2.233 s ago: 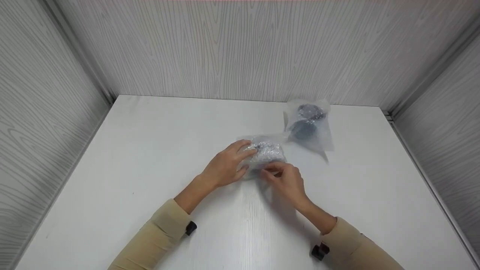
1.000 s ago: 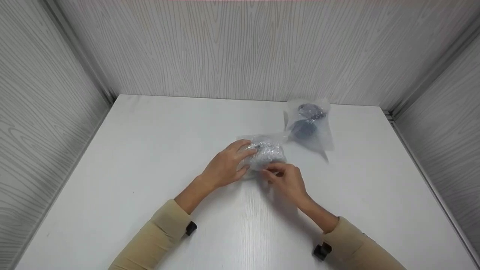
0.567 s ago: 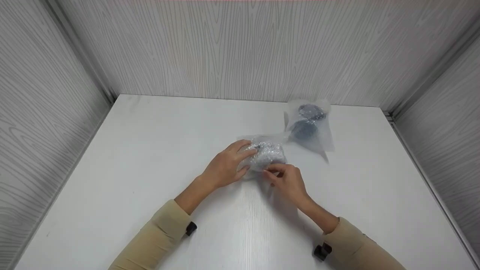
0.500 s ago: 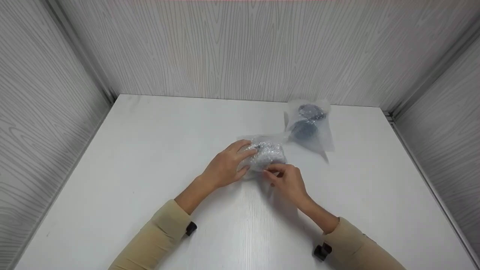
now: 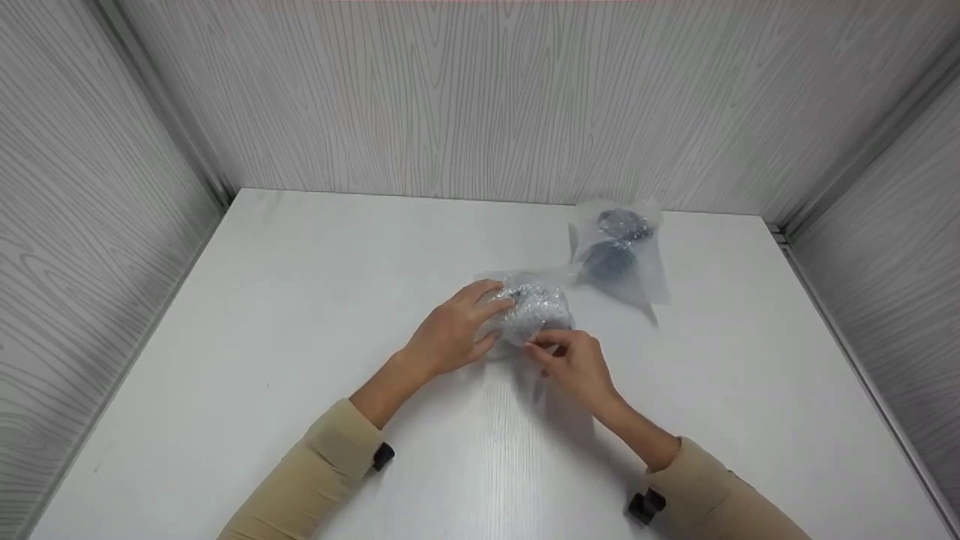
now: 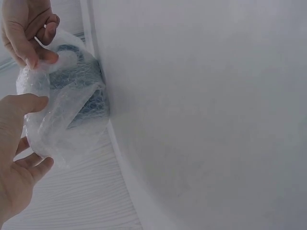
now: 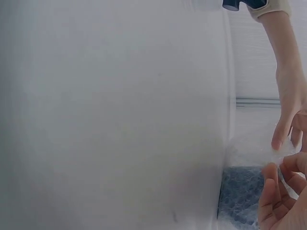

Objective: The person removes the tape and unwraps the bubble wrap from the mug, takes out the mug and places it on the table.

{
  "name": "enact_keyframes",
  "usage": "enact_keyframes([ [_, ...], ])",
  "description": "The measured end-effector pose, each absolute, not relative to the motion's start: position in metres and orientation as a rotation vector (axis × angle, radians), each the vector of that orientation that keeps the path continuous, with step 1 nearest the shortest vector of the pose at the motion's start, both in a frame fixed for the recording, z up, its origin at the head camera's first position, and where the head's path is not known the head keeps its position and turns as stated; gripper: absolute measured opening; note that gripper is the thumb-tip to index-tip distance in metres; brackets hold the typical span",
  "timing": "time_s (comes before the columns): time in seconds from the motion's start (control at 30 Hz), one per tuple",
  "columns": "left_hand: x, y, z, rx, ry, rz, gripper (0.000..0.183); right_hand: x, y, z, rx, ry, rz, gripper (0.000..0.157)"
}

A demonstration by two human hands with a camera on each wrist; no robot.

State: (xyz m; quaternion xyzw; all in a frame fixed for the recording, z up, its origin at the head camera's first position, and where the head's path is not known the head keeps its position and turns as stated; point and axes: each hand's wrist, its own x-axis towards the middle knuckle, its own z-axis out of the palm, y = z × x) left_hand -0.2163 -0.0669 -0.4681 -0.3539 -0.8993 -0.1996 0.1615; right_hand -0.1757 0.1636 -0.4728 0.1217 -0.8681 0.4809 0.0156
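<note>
Pale wood-grain panel (image 5: 450,97) across the top of the frame, side panels at far left and right. White worktop (image 5: 322,262) fills most of the rest. Two tan sleeves (image 5: 304,472) enter from the bottom edge. Clear plastic bag (image 5: 646,289), right of centre in the upper half, lies close to the panel. Bubble-wrap packet (image 5: 536,304), just right of frame centre, near the bag's lower left; dark bluish content shows through in both wrist views. Left hand (image 5: 450,330) rests on the packet's left side, fingers spread. Right hand (image 5: 576,367) pinches the wrap at the packet's lower edge, thumb against fingertips. In the bag, two dark round shapes (image 5: 608,260), one above the other. Smallest: black wrist devices (image 5: 383,456), one at each cuff.
</note>
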Motion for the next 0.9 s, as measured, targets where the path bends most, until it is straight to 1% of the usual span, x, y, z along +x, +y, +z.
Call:
enact_keyframes([
  [0.4,-0.2151,-0.0665,-0.4668,-1.009,-2.586,-0.569,0.047,-0.1716,0.1647,-0.4665,0.402,-2.708,1.537,0.012],
  [0.9,-0.2148,-0.0660,-0.4666,-1.015,-2.564,-0.591,0.048,-0.1684,0.1666,-0.4630,0.361,-2.712,1.527,0.010],
])
